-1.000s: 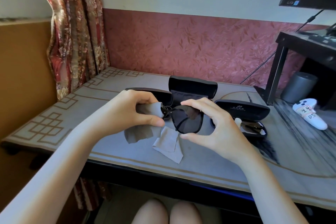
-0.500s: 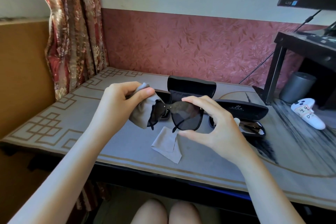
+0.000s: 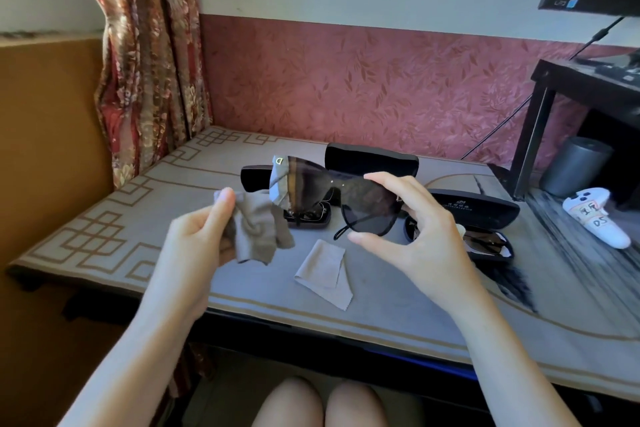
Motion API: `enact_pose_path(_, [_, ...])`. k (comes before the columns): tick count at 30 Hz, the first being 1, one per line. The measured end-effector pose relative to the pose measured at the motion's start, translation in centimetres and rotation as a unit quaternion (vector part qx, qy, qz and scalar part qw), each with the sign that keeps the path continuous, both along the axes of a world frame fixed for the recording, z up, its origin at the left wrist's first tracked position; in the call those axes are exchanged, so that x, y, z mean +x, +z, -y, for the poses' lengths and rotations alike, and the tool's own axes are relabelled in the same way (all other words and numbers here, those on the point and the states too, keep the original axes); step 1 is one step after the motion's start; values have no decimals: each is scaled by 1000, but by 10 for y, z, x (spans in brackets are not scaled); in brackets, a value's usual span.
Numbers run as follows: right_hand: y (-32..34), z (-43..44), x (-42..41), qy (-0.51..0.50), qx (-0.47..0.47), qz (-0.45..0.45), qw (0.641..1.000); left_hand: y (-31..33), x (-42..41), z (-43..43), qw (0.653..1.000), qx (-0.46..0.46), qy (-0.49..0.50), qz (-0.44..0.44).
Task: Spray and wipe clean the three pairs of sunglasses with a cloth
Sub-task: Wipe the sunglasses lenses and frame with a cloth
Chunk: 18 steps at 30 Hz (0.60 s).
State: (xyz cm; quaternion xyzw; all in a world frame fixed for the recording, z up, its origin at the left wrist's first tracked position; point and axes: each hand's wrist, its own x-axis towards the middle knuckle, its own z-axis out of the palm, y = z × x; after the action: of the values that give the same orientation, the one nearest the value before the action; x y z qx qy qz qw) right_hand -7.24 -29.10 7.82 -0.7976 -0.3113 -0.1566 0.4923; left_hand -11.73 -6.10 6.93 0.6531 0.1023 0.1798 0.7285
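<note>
Fingers (image 3: 388,182) of right hand (image 3: 426,246): pinched on sunglasses (image 3: 363,198) at one lens edge, held mid-frame above counter (image 3: 104,218) (rim grip, likely to spare lens from prints); left hand (image 3: 194,243): gripping bunched cloth (image 3: 256,229) just left of them, apparently ready to wipe free lens.

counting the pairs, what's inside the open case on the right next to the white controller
A pair of sunglasses with brownish lenses lies in the open case. The right hand covers the case's left end, so what lies there is hidden.
</note>
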Motion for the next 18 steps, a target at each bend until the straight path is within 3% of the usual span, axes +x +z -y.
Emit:
enact_pose_path(3, [-5, -7, -2, -2, -3, 9, 1000, -1, -1, 15, 990, -125, -64, -9])
enact_pose_path(6, [-10, -11, -4, 1, -17, 19, 1000, 3, -4, 25, 956, -272, -112, 6])
enact_pose_path(8, [-12, -13, -7, -12, -23, 29, 999, 6, -8, 28, 938, -313, -147, 18])
enact_pose_path(12, [-13, -14, -9, -20, -29, 52, 998, 3, -15, 25, 950, -231, -207, 41])
enact_pose_path(18, [-17, -13, -7, 3, -42, 26, 999, -5, -12, 32, 990, -128, -44, 35])
